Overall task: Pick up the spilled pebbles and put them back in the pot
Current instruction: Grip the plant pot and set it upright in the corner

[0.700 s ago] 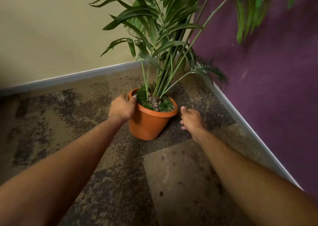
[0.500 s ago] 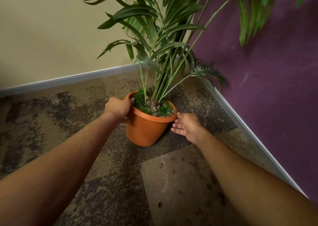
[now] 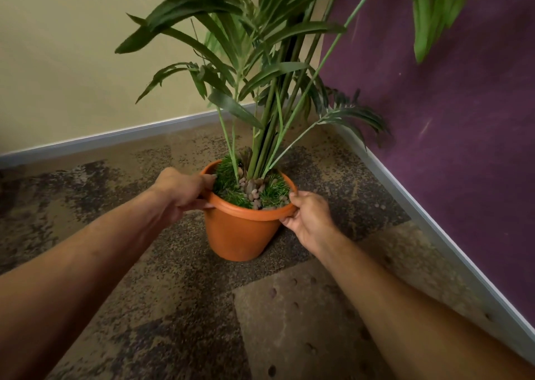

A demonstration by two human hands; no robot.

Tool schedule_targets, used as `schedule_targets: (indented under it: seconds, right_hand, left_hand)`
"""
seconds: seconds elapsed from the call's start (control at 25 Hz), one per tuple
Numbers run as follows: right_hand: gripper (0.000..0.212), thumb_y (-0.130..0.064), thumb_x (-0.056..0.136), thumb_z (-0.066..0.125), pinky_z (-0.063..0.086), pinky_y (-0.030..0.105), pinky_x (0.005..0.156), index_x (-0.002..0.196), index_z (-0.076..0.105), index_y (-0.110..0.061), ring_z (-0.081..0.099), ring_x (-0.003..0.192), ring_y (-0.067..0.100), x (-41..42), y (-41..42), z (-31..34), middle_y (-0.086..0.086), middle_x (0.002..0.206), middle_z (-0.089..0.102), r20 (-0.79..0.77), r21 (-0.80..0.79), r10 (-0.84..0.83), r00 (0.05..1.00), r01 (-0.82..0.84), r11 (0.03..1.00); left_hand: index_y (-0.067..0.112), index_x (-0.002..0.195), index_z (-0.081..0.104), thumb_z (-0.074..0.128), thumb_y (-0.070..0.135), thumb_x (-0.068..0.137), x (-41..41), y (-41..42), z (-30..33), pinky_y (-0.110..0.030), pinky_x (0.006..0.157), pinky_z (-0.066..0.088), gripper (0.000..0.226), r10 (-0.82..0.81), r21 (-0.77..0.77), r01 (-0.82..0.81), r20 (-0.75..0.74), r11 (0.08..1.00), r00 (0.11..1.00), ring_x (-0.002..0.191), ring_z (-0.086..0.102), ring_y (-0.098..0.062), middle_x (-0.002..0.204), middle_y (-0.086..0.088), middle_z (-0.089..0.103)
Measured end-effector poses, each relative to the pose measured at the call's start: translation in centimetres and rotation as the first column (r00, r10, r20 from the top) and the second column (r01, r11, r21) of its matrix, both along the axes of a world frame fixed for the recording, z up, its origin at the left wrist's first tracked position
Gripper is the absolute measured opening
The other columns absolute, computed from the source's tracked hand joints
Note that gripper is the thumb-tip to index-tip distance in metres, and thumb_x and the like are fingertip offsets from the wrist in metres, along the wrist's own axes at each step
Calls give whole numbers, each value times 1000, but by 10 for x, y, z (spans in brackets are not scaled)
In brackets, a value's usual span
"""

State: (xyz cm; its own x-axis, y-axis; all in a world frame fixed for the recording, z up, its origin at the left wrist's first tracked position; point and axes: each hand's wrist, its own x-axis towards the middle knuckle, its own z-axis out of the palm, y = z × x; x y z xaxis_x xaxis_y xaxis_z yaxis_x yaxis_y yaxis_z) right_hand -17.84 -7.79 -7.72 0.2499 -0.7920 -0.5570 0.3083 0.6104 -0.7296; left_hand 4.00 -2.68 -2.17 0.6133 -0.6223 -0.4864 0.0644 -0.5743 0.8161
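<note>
**At the pot's rim: both hands clamped on, pebbles not touched yet**

At the rim of the orange pot (image 3: 241, 232), both hands are closed around the lip. The left hand (image 3: 181, 190) has fingers curled over the left edge, and the right hand (image 3: 308, 216) pinches the right edge with the thumb on top. So both are holding the pot, not pebbles.

Inside there's green grass-like stuff and a cluster of pebbles in the pot (image 3: 252, 190) at the base of the plant (image 3: 260, 90). The pot looks a bit tilted on the carpet (image 3: 144, 307), tucked into the corner between the beige wall (image 3: 72, 61) and purple wall (image 3: 448, 119).

The spilled pebbles (image 3: 295, 304) look like the dark specks scattered on the lighter carpet patch nearer the camera, well apart from the pot. My guess: this is the steady-the-pot step. Next means letting go with one hand and pinching up those small pebbles.
</note>
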Motion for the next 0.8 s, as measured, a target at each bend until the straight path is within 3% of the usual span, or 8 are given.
schedule_targets:
  seconds: [0.4,0.64,0.8]
  right_hand:
    - [20,-7,99,42,55,35,62,111,56,-2,62,87,24,1,-31,8,19,106,63,-35,-170,109,993,-113,979]
    - [16,-6,100,41,55,51,85,96,55,-13,63,88,24,2,-86,12,14,101,62,-87,-278,130,988,-150,949]
    - [18,-6,99,43,55,56,87,92,55,-17,62,85,21,15,-120,13,7,96,60,-144,-320,137,980,-177,931]
  left_hand:
    - [-9,83,63,70,-2,78,-3,-8,-2,-24,43,54,11,105,-173,-116,-68,978,992,48,67,-19,79,-20,67]
    - [-5,95,66,63,2,87,-8,-45,-27,-24,51,56,12,65,-290,-105,-147,951,987,61,68,-18,88,-16,70]
    - [-6,107,65,56,0,90,-2,-70,-40,-24,54,56,20,51,-336,-110,-179,935,982,75,71,-20,97,-16,72]
